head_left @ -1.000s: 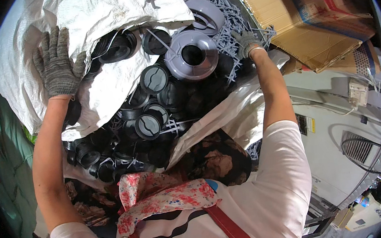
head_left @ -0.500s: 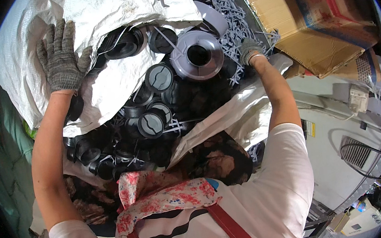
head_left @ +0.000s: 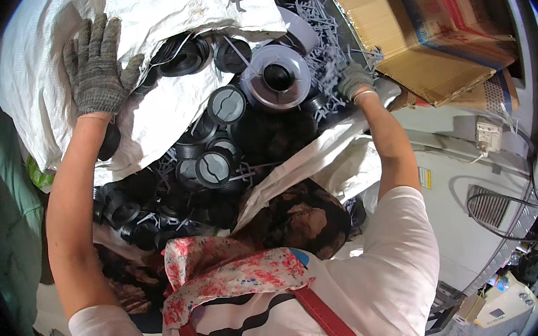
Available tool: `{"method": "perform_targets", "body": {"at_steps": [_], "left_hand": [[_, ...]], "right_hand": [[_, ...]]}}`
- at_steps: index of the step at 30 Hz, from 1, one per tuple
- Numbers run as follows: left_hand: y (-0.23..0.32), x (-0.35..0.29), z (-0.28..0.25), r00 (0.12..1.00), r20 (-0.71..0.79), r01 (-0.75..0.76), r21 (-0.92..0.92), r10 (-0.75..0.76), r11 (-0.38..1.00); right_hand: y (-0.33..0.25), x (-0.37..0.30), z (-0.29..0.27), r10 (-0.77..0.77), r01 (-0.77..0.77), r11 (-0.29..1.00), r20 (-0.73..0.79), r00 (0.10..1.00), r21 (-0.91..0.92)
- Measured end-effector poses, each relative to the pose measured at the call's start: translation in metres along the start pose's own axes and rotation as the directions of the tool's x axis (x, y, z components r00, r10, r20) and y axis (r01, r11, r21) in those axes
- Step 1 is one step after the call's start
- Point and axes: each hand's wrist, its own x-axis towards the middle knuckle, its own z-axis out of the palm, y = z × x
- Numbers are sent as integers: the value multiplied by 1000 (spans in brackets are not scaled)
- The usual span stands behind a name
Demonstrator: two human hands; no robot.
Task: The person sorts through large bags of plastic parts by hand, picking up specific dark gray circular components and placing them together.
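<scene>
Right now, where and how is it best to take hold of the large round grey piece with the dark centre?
I would grip the large round grey piece by the right side of its outer rim, coming from the right: its broad ring faces up, that edge looks uncovered, and the right hand is on that side. A grey stick reaches its upper-left edge.

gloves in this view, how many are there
2: a grey glove on the left hand, spread open over the white sack, and another glove on the right hand, at the grey plastic pieces. More may be hidden.
</scene>
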Motion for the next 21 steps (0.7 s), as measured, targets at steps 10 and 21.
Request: {"method": "perform_targets", "body": {"at_steps": [10,21], "left_hand": [[8,4,-22,988,150,27,75,-38,997],[5,1,-19,998,59,30,-24,-28,999]], "right_hand": [[39,-38,-119,-194,372,909,-601,775,186],[95,-344,-145,-157,310,848,-354,922,430]]}}
